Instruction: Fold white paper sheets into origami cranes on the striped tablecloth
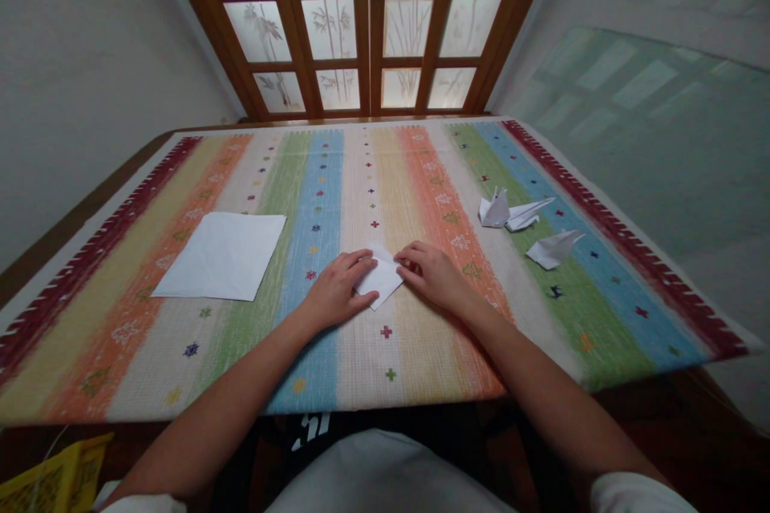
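A small folded white paper (378, 277) lies on the striped tablecloth (361, 361) between my two hands. My left hand (337, 292) presses its fingers on the paper's left side, and my right hand (433, 276) holds the upper right edge with its fingertips. Left of my hands lies a flat square white paper sheet (220, 255), which neither hand touches. To the right are folded paper models: a paper crane or similar figure (496, 210), a paper dart (529, 213) touching it, and another white folded figure (553, 248).
The cloth covers a wooden table with a near edge (385, 399) close to my body. A wooden-framed door with frosted bamboo-patterned glass (366, 24) stands beyond the far edge. A yellow printed packet (60, 473) sits low at the left, below the table.
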`<action>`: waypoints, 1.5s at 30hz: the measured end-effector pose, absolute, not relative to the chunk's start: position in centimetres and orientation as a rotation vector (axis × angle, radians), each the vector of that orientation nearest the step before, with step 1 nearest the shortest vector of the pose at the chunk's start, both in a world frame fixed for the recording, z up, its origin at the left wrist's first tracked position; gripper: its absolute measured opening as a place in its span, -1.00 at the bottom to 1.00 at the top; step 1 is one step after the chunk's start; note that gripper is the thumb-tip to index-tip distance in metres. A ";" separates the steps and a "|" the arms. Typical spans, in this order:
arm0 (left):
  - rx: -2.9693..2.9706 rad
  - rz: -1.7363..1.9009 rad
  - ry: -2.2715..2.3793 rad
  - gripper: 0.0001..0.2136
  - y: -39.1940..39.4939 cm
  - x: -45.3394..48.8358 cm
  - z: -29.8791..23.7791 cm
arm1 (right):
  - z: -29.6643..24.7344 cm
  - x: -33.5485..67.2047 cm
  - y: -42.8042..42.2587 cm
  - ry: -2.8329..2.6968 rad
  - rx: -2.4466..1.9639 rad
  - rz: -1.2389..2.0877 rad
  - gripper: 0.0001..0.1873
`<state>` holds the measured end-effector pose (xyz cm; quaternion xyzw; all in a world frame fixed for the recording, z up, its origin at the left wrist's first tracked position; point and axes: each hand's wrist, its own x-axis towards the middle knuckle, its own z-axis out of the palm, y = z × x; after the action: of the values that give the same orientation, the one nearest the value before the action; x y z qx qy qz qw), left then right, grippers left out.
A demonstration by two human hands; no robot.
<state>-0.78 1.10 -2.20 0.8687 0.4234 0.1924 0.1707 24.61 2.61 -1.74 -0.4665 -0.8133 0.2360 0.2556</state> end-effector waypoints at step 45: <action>2.445 0.651 1.231 -0.08 1.3 -0.4 -2.9 | -1.6 23.2 2.5 -1.704 -1.123 1.159 -0.45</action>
<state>-0.43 1.25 -2.90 0.8573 0.4316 0.2283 0.1631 23.17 2.52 -1.61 -0.4412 -0.6695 0.4554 0.3870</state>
